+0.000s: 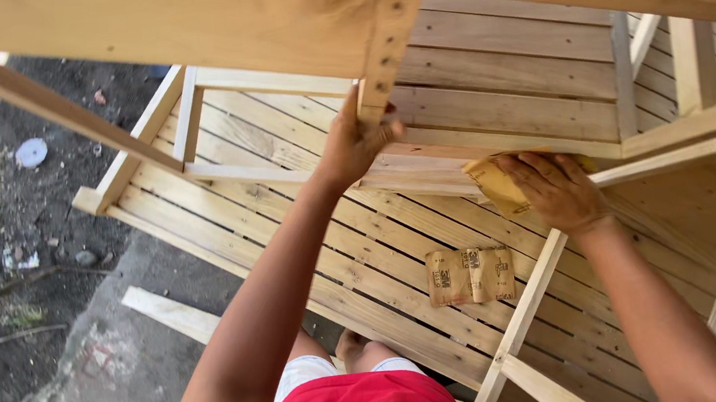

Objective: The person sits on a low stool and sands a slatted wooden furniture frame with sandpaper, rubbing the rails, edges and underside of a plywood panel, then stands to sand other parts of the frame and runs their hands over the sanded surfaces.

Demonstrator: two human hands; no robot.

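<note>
Slatted wood panels [380,243] on concrete ground [118,368], dirt [5,220] beside.

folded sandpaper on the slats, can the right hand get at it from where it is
Probably yes. The folded sandpaper lies in the open on the slats, just below the right hand, with nothing between them. But that hand is already pressing another sandpaper piece against the wood, so it is not free.

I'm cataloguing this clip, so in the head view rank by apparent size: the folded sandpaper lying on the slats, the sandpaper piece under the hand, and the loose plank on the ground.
1. Loose plank, longest.
2. Folded sandpaper on the slats.
3. Sandpaper piece under the right hand, though partly covered, so its full size is unsure.
</note>
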